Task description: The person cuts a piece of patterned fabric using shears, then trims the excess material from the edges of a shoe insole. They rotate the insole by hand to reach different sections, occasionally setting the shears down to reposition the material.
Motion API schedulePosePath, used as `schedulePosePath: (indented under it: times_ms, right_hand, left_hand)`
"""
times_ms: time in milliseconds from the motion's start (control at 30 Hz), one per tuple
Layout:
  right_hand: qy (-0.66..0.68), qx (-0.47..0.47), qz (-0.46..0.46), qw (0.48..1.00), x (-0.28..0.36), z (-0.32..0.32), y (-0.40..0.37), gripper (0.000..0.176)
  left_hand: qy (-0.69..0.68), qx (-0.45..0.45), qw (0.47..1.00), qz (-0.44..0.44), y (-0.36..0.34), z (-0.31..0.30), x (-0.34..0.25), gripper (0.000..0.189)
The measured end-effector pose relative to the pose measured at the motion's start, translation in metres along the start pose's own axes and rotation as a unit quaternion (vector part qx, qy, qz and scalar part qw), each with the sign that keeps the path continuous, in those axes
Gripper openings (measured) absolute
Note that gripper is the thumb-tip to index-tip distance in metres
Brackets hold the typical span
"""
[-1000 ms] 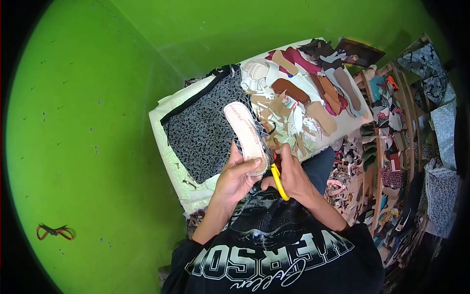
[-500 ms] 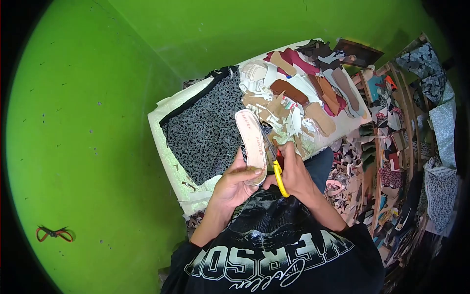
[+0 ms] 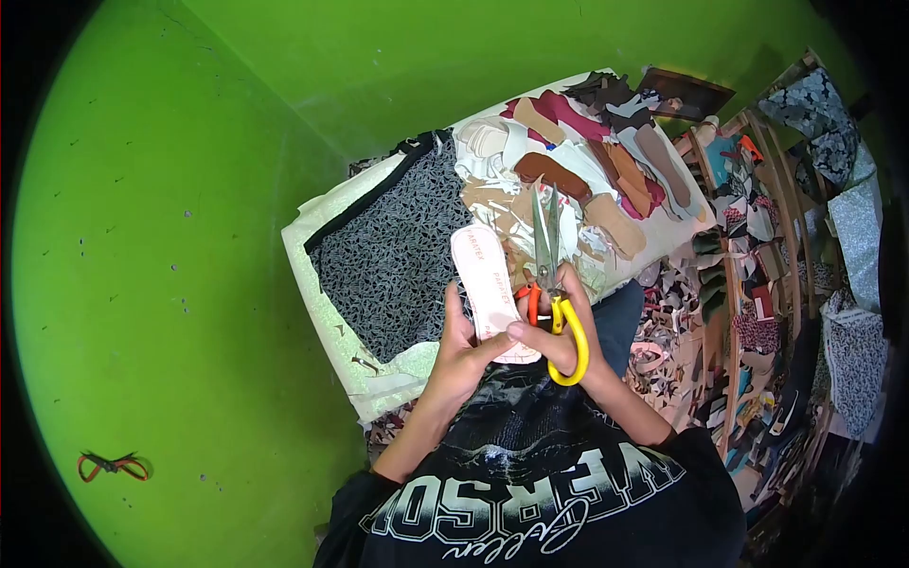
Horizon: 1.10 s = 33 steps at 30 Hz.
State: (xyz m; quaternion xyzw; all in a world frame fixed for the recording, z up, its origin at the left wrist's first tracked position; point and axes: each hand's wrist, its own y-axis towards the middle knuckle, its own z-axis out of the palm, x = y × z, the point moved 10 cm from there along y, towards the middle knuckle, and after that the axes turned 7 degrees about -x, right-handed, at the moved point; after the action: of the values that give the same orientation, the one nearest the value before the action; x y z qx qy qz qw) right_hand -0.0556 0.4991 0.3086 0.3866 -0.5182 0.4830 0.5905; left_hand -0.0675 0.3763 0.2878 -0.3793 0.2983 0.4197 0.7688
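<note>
A pale insole [image 3: 485, 275] with red PARATEX lettering stands tilted in front of my body, its wider end low. My left hand [image 3: 459, 355] grips its lower left side, thumb across the face. In my right hand [image 3: 570, 346] is a pair of scissors [image 3: 547, 248] with one yellow and one orange handle. Their blades point away from me and are slightly apart, clear of the insole. My right thumb reaches over to the insole's lower edge, close to my left thumb. Some right fingers are hidden behind the handles.
Beyond my hands, a table [image 3: 327, 364] carries black-and-grey patterned fabric [image 3: 388, 256], brown insole shapes [image 3: 557, 177] and pale scraps [image 3: 511, 213]. At right, a wooden rack [image 3: 734, 350] holds many offcuts. A green wall [image 3: 189, 237] rises at left.
The scissors have swung away from the insole's right edge, and their blades now point up the table. The insole has turned flatter toward me and its lower end shifted right, meeting my right thumb.
</note>
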Motion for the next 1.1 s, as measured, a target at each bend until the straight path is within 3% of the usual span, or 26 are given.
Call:
schedulePosePath:
  times_ms: [267,367,400,533,733,967,1100]
  right_hand:
    - [-0.041,0.031,0.023,0.998,0.001,0.004,0.001,0.041]
    - [-0.041,0.049,0.040,0.997,-0.005,0.005,-0.002,0.040]
    - [-0.035,0.054,0.052,0.997,-0.008,0.006,-0.003,0.040]
    - [-0.039,0.075,0.078,0.993,-0.010,0.012,-0.008,0.042]
    - [0.074,0.079,0.007,0.994,-0.031,0.004,-0.007,0.065]
    - [-0.147,0.204,0.014,0.968,-0.024,0.014,-0.019,0.089]
    - [-0.221,0.216,-0.063,0.949,-0.005,0.023,-0.022,0.083]
  left_hand:
    - [0.181,0.060,0.978,0.086,0.006,-0.012,-0.026,0.061]
    - [0.160,0.020,0.984,0.071,0.012,-0.020,-0.036,0.050]
    - [0.144,-0.021,0.984,0.103,0.015,-0.025,-0.041,0.035]
    - [0.180,-0.086,0.969,0.143,0.020,-0.029,-0.050,0.015]
    - [0.108,-0.139,0.955,0.240,0.017,-0.024,-0.064,0.013]
    - [0.136,-0.154,0.934,0.292,0.018,-0.018,-0.069,0.016]
    - [0.187,-0.159,0.921,0.301,0.016,-0.013,-0.069,0.014]
